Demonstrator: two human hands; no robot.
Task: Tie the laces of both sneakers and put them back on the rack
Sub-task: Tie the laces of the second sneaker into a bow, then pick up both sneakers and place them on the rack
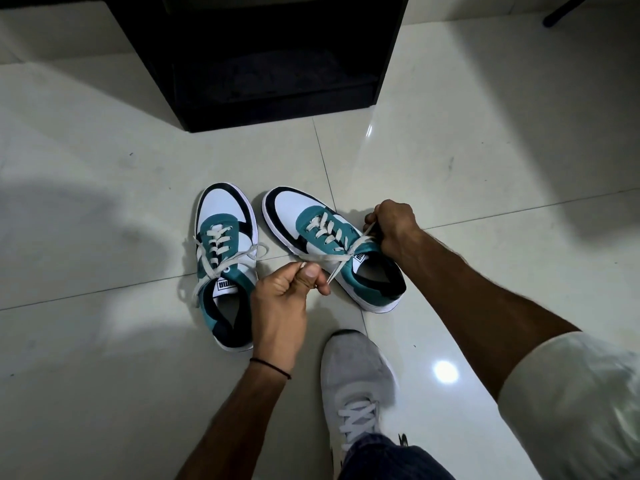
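Two white, teal and black sneakers stand side by side on the tiled floor, toes pointing away from me. The left sneaker (225,244) has its cream laces lying loose over its sides. Over the right sneaker (322,237) the two lace ends (332,258) cross near the tongue and are pulled taut. My left hand (291,289) pinches one lace end in front of the shoes. My right hand (394,225) grips the other lace end at the right sneaker's outer side.
A black shoe rack (263,60) stands on the floor behind the sneakers, its low shelf dark inside. My own foot in a grey shoe (356,382) rests in front of the sneakers. A dark furniture leg (564,10) shows at the top right.
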